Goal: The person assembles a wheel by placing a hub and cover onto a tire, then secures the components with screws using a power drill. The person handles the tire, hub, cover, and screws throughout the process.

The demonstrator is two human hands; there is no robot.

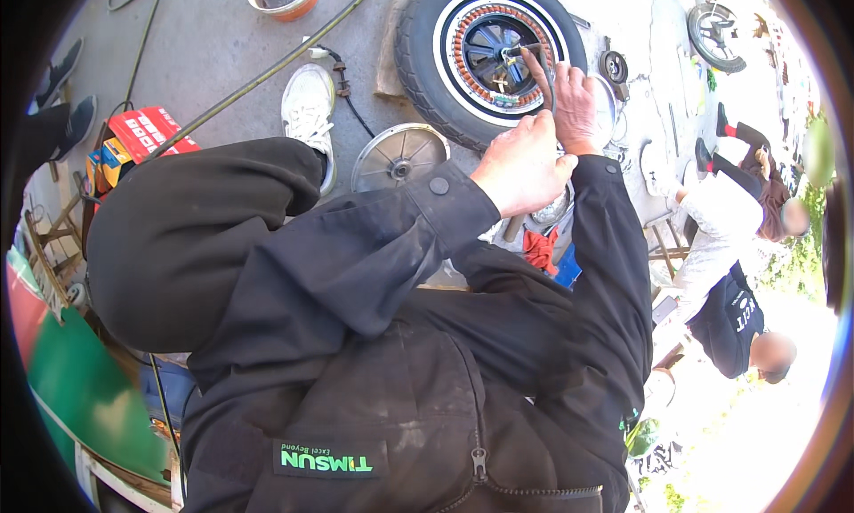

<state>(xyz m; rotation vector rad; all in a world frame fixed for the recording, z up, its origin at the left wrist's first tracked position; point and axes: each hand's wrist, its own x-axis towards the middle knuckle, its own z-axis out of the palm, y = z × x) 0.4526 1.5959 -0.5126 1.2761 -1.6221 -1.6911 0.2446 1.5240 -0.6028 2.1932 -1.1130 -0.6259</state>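
Note:
A wheel with a black tyre [422, 55] and a white-lined rim lies flat before me, a ring of copper coils [459, 55] showing inside. From its hub a black cable [546, 61] arches toward my hands. My right hand [578, 108] is bent round this cable at the wheel's near right edge. Just below it my left hand [523, 164] is closed, its thumb side toward the right wrist; the cable runs into its grip, and the part inside is hidden. Near my left sleeve a round metal hub cover [400, 157] rests on the ground.
A black lead with a connector [340, 67] lies beside my white shoe [308, 113]. A hose [267, 73] crosses at left, near a red box [151, 132] and an orange bowl [286, 4]. Red cloth [539, 249] lies below my hands. People [738, 317] sit at right, near another wheel [714, 37].

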